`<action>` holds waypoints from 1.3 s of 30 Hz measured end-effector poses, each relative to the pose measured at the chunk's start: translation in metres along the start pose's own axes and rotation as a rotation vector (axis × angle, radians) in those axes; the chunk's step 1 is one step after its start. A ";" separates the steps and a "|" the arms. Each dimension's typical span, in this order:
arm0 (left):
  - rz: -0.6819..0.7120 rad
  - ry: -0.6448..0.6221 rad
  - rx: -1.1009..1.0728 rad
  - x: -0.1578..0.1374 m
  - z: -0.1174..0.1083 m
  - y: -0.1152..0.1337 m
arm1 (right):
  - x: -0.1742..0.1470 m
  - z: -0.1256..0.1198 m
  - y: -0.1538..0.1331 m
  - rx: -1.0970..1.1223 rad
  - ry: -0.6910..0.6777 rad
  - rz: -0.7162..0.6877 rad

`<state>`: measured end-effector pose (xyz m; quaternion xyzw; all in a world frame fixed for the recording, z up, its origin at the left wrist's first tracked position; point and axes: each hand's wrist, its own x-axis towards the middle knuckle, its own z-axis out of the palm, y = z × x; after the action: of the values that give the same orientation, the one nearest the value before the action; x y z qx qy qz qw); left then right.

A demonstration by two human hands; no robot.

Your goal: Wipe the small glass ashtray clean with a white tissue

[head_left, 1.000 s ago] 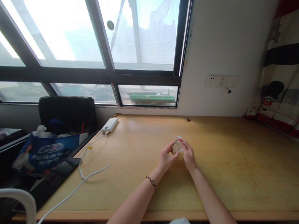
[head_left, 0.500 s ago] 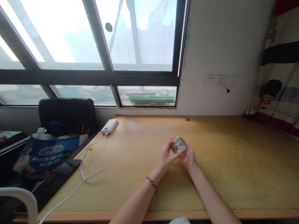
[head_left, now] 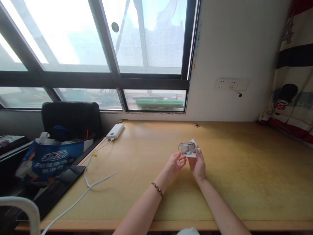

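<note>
Above the desk, both hands are at a small see-through, greyish thing with a thin dark rim (head_left: 186, 148); its exact kind is too small to make out. White tissue (head_left: 193, 155) lies under and behind its right end. My right hand (head_left: 198, 165) is closed on the tissue and that end of the rimmed thing, thumb on top. My left hand (head_left: 175, 163), with a beaded bracelet at the wrist, has its fingers curled and its fingertips at the lower left edge of the same thing.
A white power bank (head_left: 115, 131) with a white cable (head_left: 97, 183) is on the left of the wooden desk (head_left: 244, 176). Left of the desk are a blue bag (head_left: 51, 160) and a black chair (head_left: 70, 117). A window and a wall with sockets (head_left: 231, 85) stand behind.
The rimmed thing has turned from a rounder outline to a wider, flatter one. My left hand has slid down to its lower edge, and more tissue shows at the right hand.
</note>
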<state>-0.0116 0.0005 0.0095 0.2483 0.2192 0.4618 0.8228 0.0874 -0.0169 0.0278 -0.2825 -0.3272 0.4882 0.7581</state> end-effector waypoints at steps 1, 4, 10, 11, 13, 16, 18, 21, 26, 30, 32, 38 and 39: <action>-0.019 -0.006 -0.039 -0.001 0.000 0.003 | -0.002 0.001 0.000 -0.032 -0.002 -0.014; -0.045 -0.051 -0.103 -0.005 -0.001 0.012 | -0.008 0.002 -0.001 -0.160 -0.006 -0.055; 0.053 -0.071 -0.181 -0.002 -0.011 0.023 | -0.017 0.005 -0.014 -0.454 -0.193 -0.185; 0.063 -0.060 -0.190 -0.001 -0.013 0.024 | -0.017 0.006 -0.015 -0.491 -0.231 -0.195; 0.080 -0.022 -0.163 0.002 -0.014 0.024 | -0.015 0.005 -0.015 -0.558 -0.272 -0.212; 0.142 0.024 -0.035 0.004 -0.012 0.021 | -0.012 0.002 -0.008 -0.670 -0.299 -0.257; 0.210 0.025 0.034 0.004 -0.008 0.016 | -0.012 0.000 -0.003 -0.758 -0.352 -0.300; 0.254 0.031 0.099 0.002 -0.004 0.008 | -0.015 0.000 0.001 -0.908 -0.513 -0.363; 0.288 0.027 0.166 -0.002 0.001 0.004 | -0.015 0.003 0.002 -1.055 -0.601 -0.429; 0.266 -0.042 0.211 -0.005 0.004 0.004 | -0.005 -0.002 0.004 -1.005 -0.409 -0.438; 0.252 -0.057 0.221 -0.006 0.005 0.003 | 0.001 -0.008 0.007 -0.925 -0.309 -0.385; 0.220 -0.084 0.038 -0.004 0.003 0.005 | 0.013 -0.025 0.021 -0.521 -0.031 0.045; 0.231 -0.076 -0.022 -0.004 0.002 0.007 | 0.013 -0.026 0.023 -0.451 -0.016 0.104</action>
<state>-0.0166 0.0002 0.0161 0.2801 0.1528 0.5461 0.7746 0.0986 0.0010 -0.0023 -0.4575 -0.4189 0.4435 0.6469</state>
